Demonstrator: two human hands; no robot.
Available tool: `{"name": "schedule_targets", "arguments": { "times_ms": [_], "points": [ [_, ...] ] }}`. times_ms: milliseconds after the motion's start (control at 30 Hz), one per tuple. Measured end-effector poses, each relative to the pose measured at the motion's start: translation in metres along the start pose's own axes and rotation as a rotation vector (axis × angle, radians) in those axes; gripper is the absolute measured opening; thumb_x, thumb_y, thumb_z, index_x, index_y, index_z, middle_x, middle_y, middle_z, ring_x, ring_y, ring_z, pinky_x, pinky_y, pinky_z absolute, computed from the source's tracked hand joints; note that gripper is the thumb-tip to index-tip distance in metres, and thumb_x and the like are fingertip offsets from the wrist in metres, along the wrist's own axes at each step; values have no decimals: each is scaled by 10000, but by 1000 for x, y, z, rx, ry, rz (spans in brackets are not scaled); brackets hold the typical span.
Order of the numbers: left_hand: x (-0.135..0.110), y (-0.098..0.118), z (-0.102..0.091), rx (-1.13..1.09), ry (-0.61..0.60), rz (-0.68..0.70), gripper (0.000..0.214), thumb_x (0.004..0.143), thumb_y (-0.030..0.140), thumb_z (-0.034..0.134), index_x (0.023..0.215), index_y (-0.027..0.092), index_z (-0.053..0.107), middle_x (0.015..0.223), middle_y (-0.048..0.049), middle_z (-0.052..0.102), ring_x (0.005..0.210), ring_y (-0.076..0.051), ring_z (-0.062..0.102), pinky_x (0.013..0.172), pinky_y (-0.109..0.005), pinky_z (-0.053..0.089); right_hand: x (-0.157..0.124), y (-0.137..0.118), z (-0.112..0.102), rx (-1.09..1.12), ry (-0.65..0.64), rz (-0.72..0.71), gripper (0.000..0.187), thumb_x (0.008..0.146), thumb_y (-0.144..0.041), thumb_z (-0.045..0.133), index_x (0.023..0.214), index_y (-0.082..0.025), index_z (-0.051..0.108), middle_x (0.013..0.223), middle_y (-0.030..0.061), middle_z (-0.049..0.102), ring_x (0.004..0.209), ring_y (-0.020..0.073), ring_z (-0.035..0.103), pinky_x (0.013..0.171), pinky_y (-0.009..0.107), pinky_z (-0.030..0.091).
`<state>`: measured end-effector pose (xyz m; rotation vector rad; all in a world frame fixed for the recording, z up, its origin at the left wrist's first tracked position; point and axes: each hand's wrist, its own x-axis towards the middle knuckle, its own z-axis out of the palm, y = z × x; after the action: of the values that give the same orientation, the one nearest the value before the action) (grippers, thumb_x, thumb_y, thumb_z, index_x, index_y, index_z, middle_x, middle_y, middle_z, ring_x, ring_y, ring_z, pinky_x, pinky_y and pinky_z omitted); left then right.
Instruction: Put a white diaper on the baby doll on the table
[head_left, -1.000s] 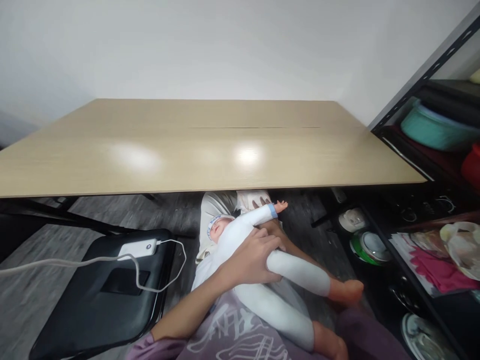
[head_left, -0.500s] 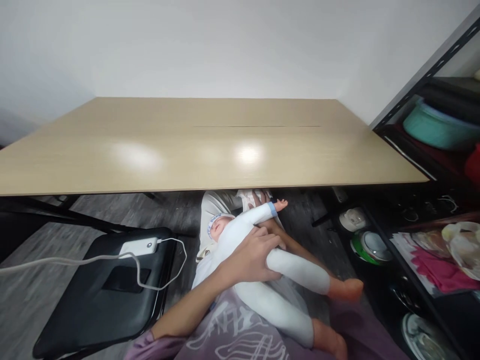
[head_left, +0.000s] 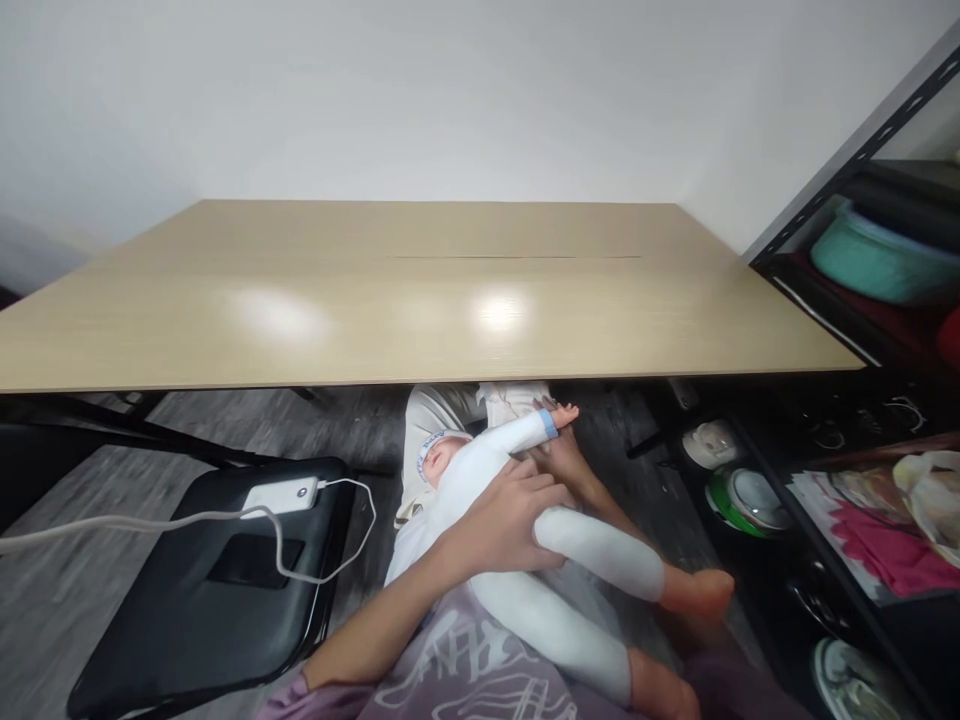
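Observation:
A baby doll [head_left: 480, 462] in a white suit and cap lies across my lap below the table edge, head toward the table, bare feet toward the lower right. My left hand [head_left: 502, 520] is closed around the doll's hip and upper leg. My right hand [head_left: 561, 452] reaches under the doll's raised arm with the blue cuff; most of its fingers are hidden by the doll and a pale cloth [head_left: 510, 402] lying under the table edge.
A light wooden table [head_left: 420, 300] spans the view ahead. A black chair [head_left: 202, 590] at left carries a white power bank [head_left: 279, 496] with a cable. A dark shelf unit [head_left: 862, 420] at right holds bowls, pots and bags.
My right hand has drawn back a little from the cloth under the table edge toward the doll's arm. The left hand stays gripping the doll.

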<state>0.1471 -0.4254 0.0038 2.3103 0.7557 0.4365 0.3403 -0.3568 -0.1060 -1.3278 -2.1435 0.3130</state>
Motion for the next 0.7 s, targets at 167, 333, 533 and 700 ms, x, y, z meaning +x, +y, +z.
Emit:
{"name": "schedule_targets", "arguments": {
  "times_ms": [167,333,533,700],
  "points": [
    [-2,-1,2,53,-4,40,412,832,461,913,1185,286,789,999,-7,712,1000,-263,601,939,-418,449,-44,16,-25,85,152,220,903,1054,-477,650,1791,-204,206,1747,256,445,1632,392,462,1311,659,431],
    [-4,0,5,107,-36,79,410,871,475,896,1223,287,801,1070,-42,738,1073,-294,615,990,-435,449,-40,-12,-80,-60,190,-20,1032,1040,-423,703,1836,-326,53,1825,143,370,1675,381,383,1374,633,355],
    [-13,10,-4,97,-65,129,542,960,429,820,1477,328,694,1267,-66,749,1180,-305,645,1131,-481,453,48,-35,-71,-245,-461,-248,675,978,-291,741,1613,-143,570,1496,212,683,1438,388,594,1251,565,432],
    [-66,9,0,-40,227,116,525,1078,391,717,1569,340,536,1524,-111,655,1436,-319,593,1251,-517,465,87,-65,-46,-327,-656,-314,255,985,-159,642,1227,-113,708,1193,179,775,1096,320,723,1007,428,509]
  ]
}}
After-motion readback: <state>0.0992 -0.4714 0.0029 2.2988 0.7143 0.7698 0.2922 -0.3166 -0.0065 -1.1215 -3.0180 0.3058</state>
